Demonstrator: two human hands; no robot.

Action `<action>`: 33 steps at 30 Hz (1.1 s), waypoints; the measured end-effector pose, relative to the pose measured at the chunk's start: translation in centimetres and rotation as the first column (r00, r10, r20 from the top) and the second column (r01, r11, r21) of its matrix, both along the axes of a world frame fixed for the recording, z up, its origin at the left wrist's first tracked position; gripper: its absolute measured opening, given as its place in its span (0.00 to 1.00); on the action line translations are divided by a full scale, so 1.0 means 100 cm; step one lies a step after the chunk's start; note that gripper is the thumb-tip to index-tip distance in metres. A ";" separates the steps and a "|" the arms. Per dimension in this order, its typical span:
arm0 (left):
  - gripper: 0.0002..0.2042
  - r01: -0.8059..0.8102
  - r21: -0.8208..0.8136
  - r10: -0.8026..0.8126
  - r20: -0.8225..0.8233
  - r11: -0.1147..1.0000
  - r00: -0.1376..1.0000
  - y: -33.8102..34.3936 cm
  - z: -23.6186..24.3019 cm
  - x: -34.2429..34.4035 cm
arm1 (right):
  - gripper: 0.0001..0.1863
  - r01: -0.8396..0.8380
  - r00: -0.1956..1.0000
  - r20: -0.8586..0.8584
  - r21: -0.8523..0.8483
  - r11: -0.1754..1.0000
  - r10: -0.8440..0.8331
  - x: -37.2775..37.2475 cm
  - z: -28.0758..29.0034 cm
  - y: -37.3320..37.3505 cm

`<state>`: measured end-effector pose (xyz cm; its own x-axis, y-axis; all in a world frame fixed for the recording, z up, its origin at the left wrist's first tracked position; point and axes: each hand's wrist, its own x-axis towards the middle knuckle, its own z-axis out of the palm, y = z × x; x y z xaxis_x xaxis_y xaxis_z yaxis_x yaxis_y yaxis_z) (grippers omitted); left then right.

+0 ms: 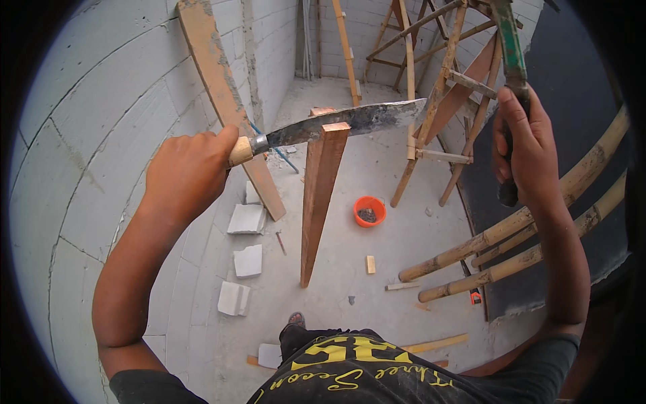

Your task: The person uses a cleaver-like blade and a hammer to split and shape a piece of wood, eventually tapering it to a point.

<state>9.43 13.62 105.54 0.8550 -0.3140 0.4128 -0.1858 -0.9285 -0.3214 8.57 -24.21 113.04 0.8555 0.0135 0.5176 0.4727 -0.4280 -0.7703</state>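
My left hand [192, 165] is closed round the pale wooden handle of a machete [336, 123]. Its long dark blade crosses the top end of an upright wooden board [320, 202], and wood shows on both sides of the blade. How deep the blade sits in the wood I cannot tell. Raised on the right, my right hand [528, 145] grips a tool with a green shaft [511, 50] and a dark lower end. The upper end of that tool runs out of the picture, so its kind is not shown.
A mortar-stained plank [232, 108] leans on the block wall at left, above several pale blocks [247, 219]. Ahead stands an orange bucket [370, 211] of dark material. Wooden scaffolding [441, 87] stands at the back right; bamboo poles [498, 236] lie at right. A small wood block [371, 264] is on the floor.
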 end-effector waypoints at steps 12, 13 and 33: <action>0.04 -0.053 0.074 0.052 0.002 0.996 0.999 0.001 0.006 -0.004 | 0.15 0.012 0.993 -0.117 -0.107 0.994 -0.025 -0.011 0.004 0.005; 0.04 -0.050 0.071 0.050 0.006 0.996 0.999 0.001 0.006 -0.004 | 0.15 0.018 1.000 -0.007 -0.039 0.999 -0.019 -0.004 -0.006 0.005; 0.04 0.086 0.046 -0.089 0.069 0.995 0.994 -0.008 0.005 -0.001 | 0.14 -0.012 0.823 -0.559 -0.194 0.981 -0.101 -0.027 -0.047 0.006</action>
<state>9.35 12.83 106.01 0.7927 -0.4047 0.4558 -0.2410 -0.8950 -0.3755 5.89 -23.59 108.30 0.9979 0.0132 -0.0640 -0.0436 -0.5958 -0.8020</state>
